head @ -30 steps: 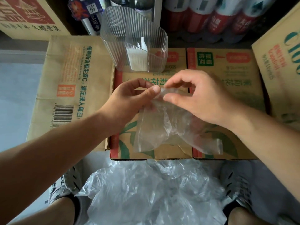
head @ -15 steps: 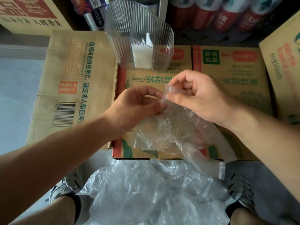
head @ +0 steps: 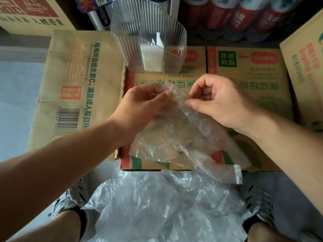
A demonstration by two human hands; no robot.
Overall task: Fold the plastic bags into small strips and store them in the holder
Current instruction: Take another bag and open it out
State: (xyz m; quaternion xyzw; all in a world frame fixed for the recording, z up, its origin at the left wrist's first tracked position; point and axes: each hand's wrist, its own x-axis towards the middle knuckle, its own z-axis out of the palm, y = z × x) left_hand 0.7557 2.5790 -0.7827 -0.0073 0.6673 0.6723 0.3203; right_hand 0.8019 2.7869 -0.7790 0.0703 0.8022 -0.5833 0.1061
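Currently | left hand [head: 139, 106], right hand [head: 219, 103]: each grip pinches plastic bag [head: 174, 138] top | left fingertips [head: 167, 95] veiled by film

Brown cardboard boxes [head: 78, 81] printed in green, red and orange lie side by side across the middle. Pale grey floor [head: 15, 102] shows at the left. Behind, in dim shadow, stands a row of red-labelled bottles [head: 244, 16]. A red-printed carton [head: 26, 13] fills the upper-left corner.
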